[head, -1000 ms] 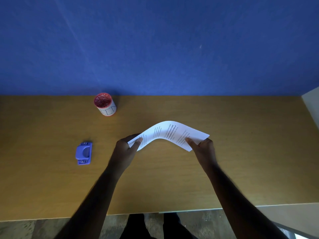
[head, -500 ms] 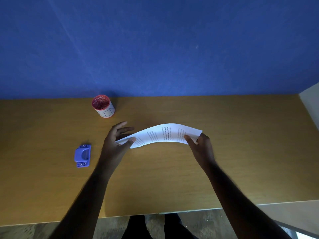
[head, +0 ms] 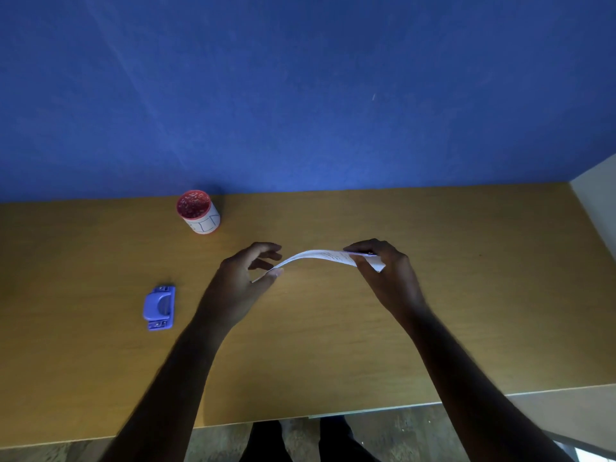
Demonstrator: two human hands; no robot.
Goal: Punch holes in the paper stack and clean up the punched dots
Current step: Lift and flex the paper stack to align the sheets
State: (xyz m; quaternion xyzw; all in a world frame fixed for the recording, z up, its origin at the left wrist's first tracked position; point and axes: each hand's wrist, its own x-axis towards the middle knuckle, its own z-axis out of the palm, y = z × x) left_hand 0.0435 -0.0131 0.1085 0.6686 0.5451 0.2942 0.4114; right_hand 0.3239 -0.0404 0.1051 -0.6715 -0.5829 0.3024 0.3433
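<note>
Thin white printed paper stack (head: 320, 256) bowed upward between hands: left hand (head: 245, 283) pinches one end, other fingers spread; right hand (head: 388, 275) clamps the other end.

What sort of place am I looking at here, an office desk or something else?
Probably an office or study desk: a wooden desktop against a blue wall, with a blue hole punch, a red-rimmed cup and printed paper held in both hands.

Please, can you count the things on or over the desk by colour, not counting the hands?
Blue-purple: 1, the hole punch
Red and white: 1, the cup
White: 1, the paper stack, held over the desk by both hands
Total: 3
</note>
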